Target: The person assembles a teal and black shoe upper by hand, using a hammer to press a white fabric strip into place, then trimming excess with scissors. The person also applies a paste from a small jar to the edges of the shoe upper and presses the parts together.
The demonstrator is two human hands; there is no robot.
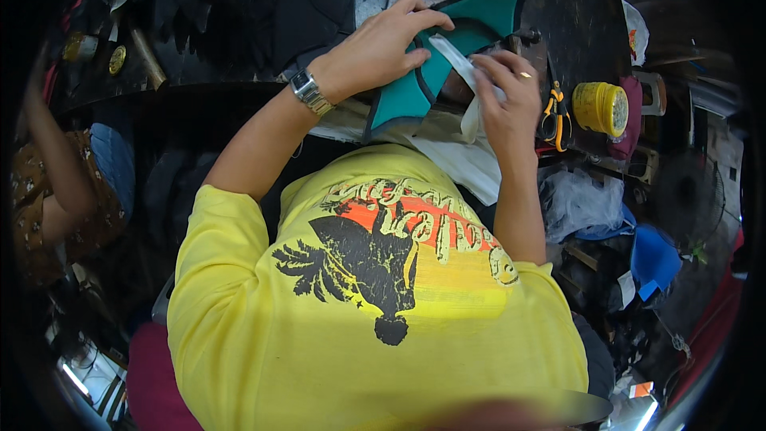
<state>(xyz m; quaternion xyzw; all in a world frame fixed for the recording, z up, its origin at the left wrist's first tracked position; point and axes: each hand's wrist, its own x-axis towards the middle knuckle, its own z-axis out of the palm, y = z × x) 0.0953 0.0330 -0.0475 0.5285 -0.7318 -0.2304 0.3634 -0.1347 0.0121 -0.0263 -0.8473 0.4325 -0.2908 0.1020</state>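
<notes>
i see green piece [496,12] at dark bench [576,0]'s near edge, black edging [523,8] looks done; left hand [384,45] spread on it, right hand [509,100] pinching white strip [453,54]. strip fixed or left to do, can't tell.

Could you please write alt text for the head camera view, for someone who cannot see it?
A person's left hand rests on a green piece with black edging, while the right hand holds a white strip over it. The person wears a yellow T-shirt; a yellow tub stands to the right.
</notes>
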